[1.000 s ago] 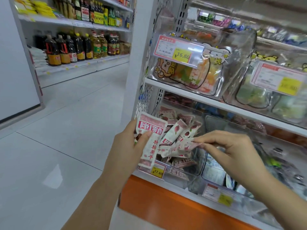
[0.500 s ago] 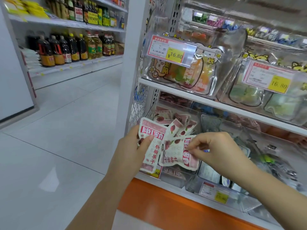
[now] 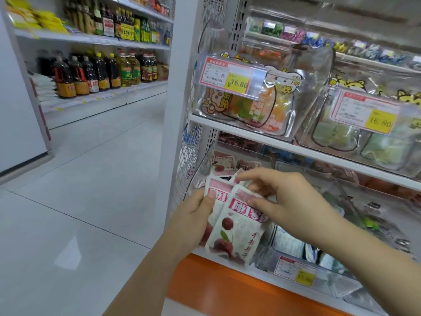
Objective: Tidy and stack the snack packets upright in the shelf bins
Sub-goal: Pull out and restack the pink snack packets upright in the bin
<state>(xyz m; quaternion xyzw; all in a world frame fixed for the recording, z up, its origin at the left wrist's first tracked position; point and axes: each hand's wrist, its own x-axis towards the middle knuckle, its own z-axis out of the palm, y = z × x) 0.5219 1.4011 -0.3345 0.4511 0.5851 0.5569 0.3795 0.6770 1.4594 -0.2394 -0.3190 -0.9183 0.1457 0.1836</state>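
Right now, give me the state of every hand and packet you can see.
front packet, roughly upright, held in the air.
back packet, upright, mostly hidden behind the front one.
loose packets, tilted behind the hands, not yet stacked.
left hand, grips the back packet.
right hand, pinches the front packet's top.

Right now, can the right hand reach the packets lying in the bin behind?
Probably yes. The right hand is right by the bin packets, nothing between. But it pinches the front packet, so the left hand, gripping the back packet, should take that first.
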